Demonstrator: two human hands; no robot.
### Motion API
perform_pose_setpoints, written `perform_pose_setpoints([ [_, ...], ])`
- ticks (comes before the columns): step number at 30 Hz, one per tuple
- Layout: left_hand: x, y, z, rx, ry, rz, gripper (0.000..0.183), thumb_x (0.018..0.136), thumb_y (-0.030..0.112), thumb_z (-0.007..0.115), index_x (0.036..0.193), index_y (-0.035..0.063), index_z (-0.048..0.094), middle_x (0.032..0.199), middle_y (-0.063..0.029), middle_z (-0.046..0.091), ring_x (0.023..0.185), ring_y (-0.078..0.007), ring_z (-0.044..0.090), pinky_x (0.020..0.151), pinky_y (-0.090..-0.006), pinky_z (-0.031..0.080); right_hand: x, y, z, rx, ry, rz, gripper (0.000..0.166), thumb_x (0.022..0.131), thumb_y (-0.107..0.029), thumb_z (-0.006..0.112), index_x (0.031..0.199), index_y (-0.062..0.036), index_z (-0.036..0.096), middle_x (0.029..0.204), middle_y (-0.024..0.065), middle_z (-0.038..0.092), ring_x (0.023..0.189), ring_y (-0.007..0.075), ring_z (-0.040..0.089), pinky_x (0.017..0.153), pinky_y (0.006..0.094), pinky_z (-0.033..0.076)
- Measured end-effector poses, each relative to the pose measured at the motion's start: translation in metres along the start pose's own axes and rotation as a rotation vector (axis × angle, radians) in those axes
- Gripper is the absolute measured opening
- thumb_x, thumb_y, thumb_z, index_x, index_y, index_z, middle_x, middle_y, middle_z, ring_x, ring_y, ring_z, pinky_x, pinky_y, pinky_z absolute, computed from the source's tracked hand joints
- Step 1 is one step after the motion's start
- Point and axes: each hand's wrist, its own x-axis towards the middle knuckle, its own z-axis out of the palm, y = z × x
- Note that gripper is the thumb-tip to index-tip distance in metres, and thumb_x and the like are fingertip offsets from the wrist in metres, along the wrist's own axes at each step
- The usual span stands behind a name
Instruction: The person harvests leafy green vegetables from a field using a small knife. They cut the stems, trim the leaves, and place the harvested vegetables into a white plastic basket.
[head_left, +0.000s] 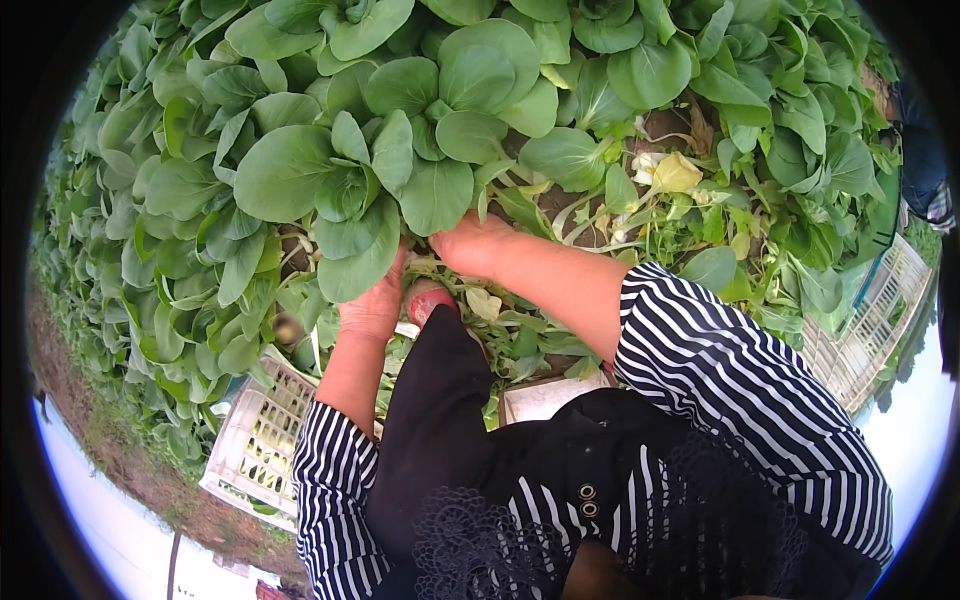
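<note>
Both hands reach in low among leafy green plants that look like bok choy. My left hand (375, 300) is beside the base of a large bok choy plant (349, 191), its fingers hidden by the broad leaves. Close to it on the right, my right hand (469, 244) reaches under the leaves of a neighbouring plant (439, 112), and its fingertips are covered too. Whether either hand grips a stem cannot be seen. Loose leaves and pale stalks (517, 330) lie on the soil below my right forearm.
A white plastic crate (259, 435) with greens inside stands at the lower left. Another pale crate (874, 322) is at the right edge, near another person's dark clothing (922, 157). My red shoe (431, 298) is between my forearms. Yellowed leaves (677, 174) lie at upper right.
</note>
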Motion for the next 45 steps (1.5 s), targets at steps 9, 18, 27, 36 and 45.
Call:
perform_pose_setpoints([
  [9,0.002,-0.002,-0.006,-0.089,-0.308,-0.094,0.034,0.088,0.013,0.051,0.121,0.0092,0.055,0.12,-0.0123,0.057,0.11,-0.032,0.054,0.091,-0.0447,0.043,-0.036,0.028,-0.014,-0.243,-0.247,-0.182,0.033,0.093,-0.027,0.045,0.113,-0.0009,0.051,0.095,0.023,0.064,0.09,0.0404,0.062,0.081,0.0479,0.048],
  [18,0.078,0.039,-0.081,0.01,0.027,0.342,0.035,0.076,0.013,0.058,0.11,0.0052,0.061,0.099,-0.0085,0.059,0.094,-0.0193,0.06,0.078,-0.0315,0.049,-0.059,0.058,-0.049,0.334,0.305,-0.139,0.027,0.093,-0.027,0.051,0.106,-0.0047,0.046,0.079,0.0218,0.062,0.078,0.0425,0.06,0.07,0.0463,0.047],
  [27,0.1,0.012,-0.083,-0.116,0.033,0.207,0.04,0.075,0.009,0.059,0.115,0.0088,0.057,0.129,-0.0009,0.047,0.089,-0.0179,0.059,0.069,-0.0325,0.054,-0.067,0.04,-0.072,0.85,0.306,0.038,0.025,0.095,-0.027,0.051,0.11,-0.0068,0.048,0.07,0.0081,0.056,0.056,0.0185,0.056,0.055,0.036,0.046],
  [36,0.132,0.017,-0.091,0.037,-0.048,0.208,0.022,0.075,0.01,0.061,0.097,0.0073,0.061,0.138,-0.0085,0.042,0.086,-0.0186,0.056,0.076,-0.0328,0.051,-0.015,0.043,-0.111,1.016,0.538,0.105,0.022,0.097,-0.026,0.047,0.106,-0.0058,0.05,0.079,0.0056,0.057,0.052,0.0107,0.049,0.043,0.026,0.043],
  [45,0.107,-0.014,-0.077,-0.085,-0.092,0.014,0.029,0.071,0.005,0.064,0.098,0.0061,0.056,0.124,-0.0133,0.049,0.086,-0.0258,0.059,0.074,-0.037,0.053,-0.037,0.063,-0.093,0.401,0.315,-0.188,0.027,0.095,-0.027,0.052,0.112,-0.0062,0.052,0.084,0.0151,0.062,0.072,0.0304,0.061,0.068,0.0378,0.05],
])
